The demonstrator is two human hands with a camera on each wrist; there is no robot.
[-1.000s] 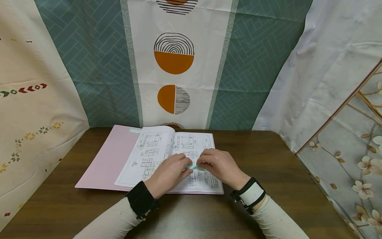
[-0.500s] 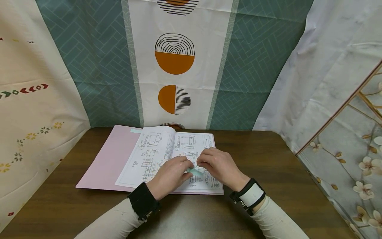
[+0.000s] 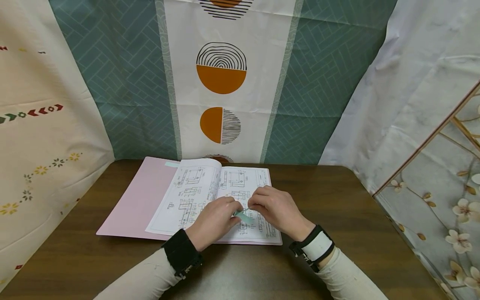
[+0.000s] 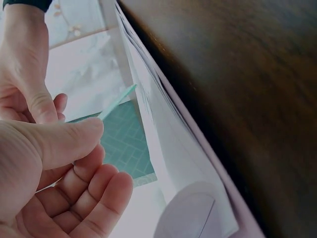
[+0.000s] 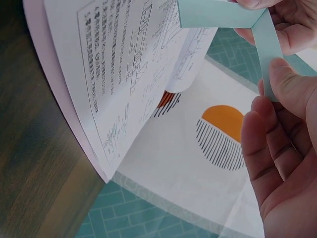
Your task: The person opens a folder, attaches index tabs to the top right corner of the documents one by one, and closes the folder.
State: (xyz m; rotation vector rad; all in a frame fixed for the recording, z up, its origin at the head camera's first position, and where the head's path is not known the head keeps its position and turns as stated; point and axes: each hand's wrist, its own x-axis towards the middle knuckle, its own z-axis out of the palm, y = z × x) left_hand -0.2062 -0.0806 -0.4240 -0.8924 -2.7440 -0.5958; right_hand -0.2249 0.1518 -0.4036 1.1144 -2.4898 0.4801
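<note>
A pale green paper strip (image 3: 245,218) is bent between both hands, above the right page of an open booklet (image 3: 234,179) of technical drawings. My left hand (image 3: 216,217) pinches it between thumb and fingers, seen close in the left wrist view. In the right wrist view, the thumb and a finger of my right hand (image 5: 285,144) pinch one arm of the strip (image 5: 215,14), while its other arm sticks out over the page. The left hand's fingertips cover part of the bend.
The booklet's pink cover (image 3: 131,208) lies spread to the left, with a small pale green piece (image 3: 172,164) at its top edge. Underneath is a dark brown wooden table (image 3: 322,187). Patterned cloth (image 3: 221,79) hangs behind it.
The strip was nearly straight between the hands; now it is bent, with one arm angled down to the right over the page. The left hand has shifted slightly down; the right hardly moved.
</note>
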